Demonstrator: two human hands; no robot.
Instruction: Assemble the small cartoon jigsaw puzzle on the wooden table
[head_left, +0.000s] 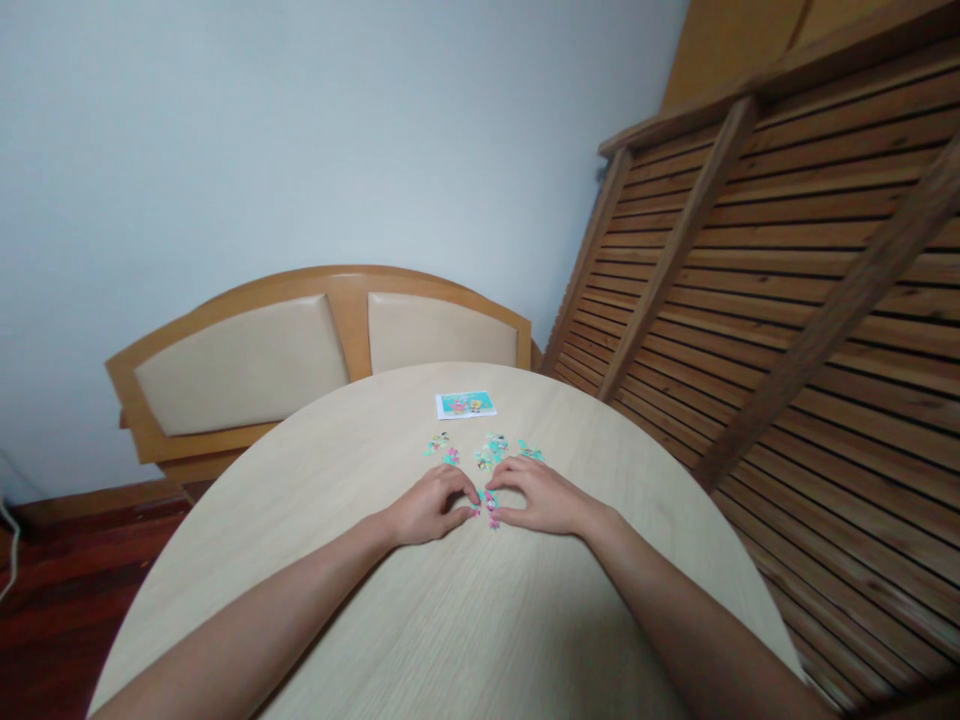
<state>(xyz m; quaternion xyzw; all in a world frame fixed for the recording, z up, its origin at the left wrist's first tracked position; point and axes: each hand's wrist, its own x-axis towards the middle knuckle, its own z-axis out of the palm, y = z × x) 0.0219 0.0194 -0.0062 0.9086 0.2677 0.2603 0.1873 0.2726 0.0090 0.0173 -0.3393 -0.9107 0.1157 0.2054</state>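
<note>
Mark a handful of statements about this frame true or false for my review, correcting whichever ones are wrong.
1. The left hand and right hand are both at small puzzle pieces. True.
2. The picture card lies between the person and the hands. False: the picture card lies beyond the hands.
3. Loose pieces lie beyond the hands. True.
4. The tabletop has straight edges. False: the tabletop has a curved edge.

Left hand (435, 505) near right hand (541, 497), fingers (466, 486) curved, forearms (277, 612) angled inward.
</note>
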